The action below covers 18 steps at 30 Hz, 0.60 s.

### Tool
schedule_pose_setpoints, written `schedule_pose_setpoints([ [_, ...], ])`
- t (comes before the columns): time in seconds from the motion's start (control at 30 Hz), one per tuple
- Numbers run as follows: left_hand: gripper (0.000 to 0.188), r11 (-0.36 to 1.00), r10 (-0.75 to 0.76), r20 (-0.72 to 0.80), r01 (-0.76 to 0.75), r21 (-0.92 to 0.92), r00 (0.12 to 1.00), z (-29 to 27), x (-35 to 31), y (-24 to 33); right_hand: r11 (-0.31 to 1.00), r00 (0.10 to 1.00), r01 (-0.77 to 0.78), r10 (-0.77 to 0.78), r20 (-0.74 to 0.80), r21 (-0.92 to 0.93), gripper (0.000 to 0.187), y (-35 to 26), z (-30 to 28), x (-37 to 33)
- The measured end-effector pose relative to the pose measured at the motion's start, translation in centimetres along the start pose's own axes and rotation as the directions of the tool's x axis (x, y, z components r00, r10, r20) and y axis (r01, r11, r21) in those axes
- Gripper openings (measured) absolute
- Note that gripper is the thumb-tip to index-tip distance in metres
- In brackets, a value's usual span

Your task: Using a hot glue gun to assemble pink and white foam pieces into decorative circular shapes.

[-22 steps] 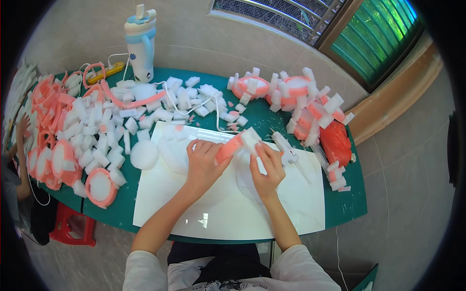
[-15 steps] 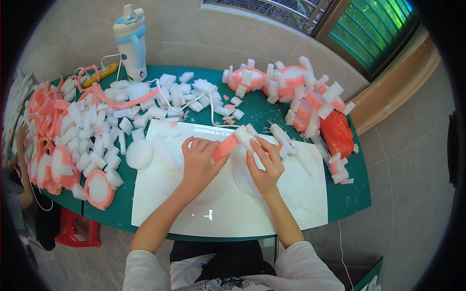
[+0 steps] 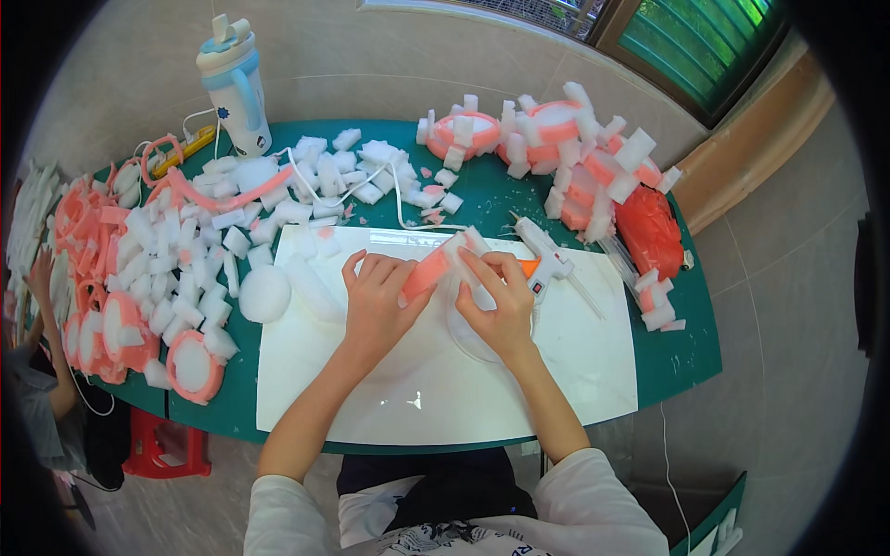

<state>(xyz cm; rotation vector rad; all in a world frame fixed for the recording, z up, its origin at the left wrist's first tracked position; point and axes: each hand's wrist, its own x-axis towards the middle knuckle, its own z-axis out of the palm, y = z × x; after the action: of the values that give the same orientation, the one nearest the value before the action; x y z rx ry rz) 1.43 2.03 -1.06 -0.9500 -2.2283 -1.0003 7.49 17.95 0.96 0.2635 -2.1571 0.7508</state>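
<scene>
Over the white board, my left hand grips a pink foam strip between thumb and fingers. White foam blocks sit at the strip's upper right end. My right hand has its fingertips pressed on those blocks; its thumb points toward the strip. The strip's lower end is partly covered by my left thumb and fingers. Just right of my right hand lies a white glue gun with an orange part. Beneath my hands, a clear round dish-like thing shows in part on the board.
The white board lies on a green table. White foam blocks and pink foam rings are heaped at left. Pink-and-white foam assemblies and a red bag stand right. A bottle stands behind; a white cord crosses the back. Another person's arm shows far left.
The whole view has shifted slightly. My right fingers have bent a little more against the white blocks. My left hand keeps its grip on the pink strip.
</scene>
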Motion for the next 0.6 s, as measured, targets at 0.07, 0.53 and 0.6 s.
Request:
schedule_pose_setpoints([
  [0.07,0.028,1.0,0.001,0.015,-0.001,-0.008,1.0,0.0,-0.03,0.0,1.0,1.0,-0.014,0.014,0.019,0.01,0.042,-0.02,-0.12,0.05],
  [0.53,0.027,0.999,0.01,0.049,-0.009,-0.032,0.999,0.25,0.04,-0.54,0.978,0.984,-0.154,0.139,0.11,0.144,0.039,0.21,0.01,-0.04],
  [0.6,0.027,0.999,0.013,0.045,-0.012,-0.039,0.999,0.24,0.02,-0.55,0.976,0.983,-0.16,0.143,0.118,0.151,0.039,0.31,0.05,-0.07],
])
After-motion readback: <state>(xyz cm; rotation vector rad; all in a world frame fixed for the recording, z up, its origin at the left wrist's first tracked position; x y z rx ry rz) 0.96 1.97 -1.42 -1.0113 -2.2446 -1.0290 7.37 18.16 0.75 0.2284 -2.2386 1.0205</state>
